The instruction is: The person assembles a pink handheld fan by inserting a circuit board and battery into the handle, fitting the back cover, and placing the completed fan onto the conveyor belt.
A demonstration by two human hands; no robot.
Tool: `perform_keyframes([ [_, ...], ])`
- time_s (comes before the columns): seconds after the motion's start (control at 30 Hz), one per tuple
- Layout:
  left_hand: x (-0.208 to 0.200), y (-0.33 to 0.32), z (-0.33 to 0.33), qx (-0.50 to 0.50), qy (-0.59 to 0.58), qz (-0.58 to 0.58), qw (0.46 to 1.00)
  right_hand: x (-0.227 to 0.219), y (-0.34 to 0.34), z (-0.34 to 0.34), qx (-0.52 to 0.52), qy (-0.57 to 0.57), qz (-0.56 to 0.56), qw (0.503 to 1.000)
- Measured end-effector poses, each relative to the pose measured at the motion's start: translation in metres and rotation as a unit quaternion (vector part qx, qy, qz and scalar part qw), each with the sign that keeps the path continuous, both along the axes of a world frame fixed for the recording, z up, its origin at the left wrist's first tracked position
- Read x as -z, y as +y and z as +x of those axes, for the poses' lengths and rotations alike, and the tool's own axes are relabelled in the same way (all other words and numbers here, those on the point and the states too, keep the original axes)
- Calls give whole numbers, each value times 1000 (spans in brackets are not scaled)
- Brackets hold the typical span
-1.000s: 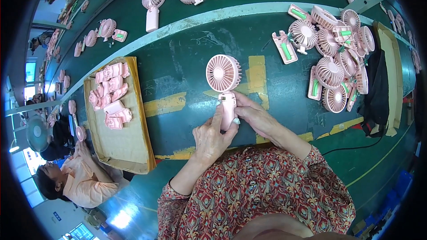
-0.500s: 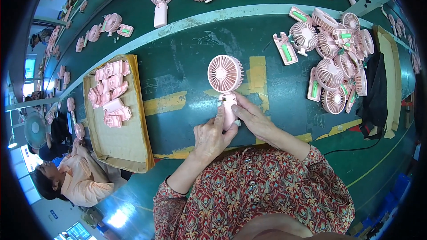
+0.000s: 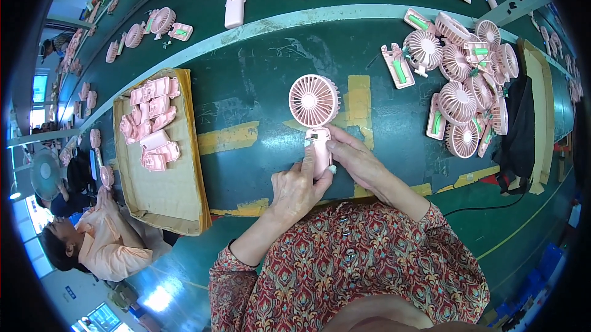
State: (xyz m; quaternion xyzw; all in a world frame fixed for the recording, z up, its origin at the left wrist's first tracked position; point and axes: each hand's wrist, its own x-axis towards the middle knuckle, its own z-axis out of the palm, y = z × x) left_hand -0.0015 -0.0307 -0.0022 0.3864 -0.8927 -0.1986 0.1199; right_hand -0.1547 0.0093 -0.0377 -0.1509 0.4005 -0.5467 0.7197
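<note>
A pink handheld fan is in front of me over the green table, its round grille pointing away and its handle toward me. My left hand grips the lower handle, the index finger stretched along its left side and the thumb at the lower right. My right hand holds the handle's right edge with its fingertips near the top. A small dark window shows on the upper handle. The underside of the fan is hidden.
A cardboard tray with pink shell pieces stands at the left. At the right lies a heap of pink fans with green parts, beside a black cloth. Beyond the pale rail, fans sit on a belt. Another person sits at the left.
The fans beyond the rail have shifted to the right. Both hands keep hold of the fan, with the right fingers slightly moved on the handle.
</note>
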Motion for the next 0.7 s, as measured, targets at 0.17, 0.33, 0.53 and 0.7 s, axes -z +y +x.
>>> perform_keyframes([
  [0.17,-1,1,1,1,9,8,1000,-1,-1,0,9,-28,-16,999],
  [0.33,1,4,-6,4,10,-25,1000,1,0,-1,5,-20,5,1000],
  [0.53,3,7,-9,1,12,-21,1000,-2,0,-2,15,-24,18,999],
  [0.7,4,7,-5,7,18,-23,1000,-8,-1,8,20,70,-23,997],
])
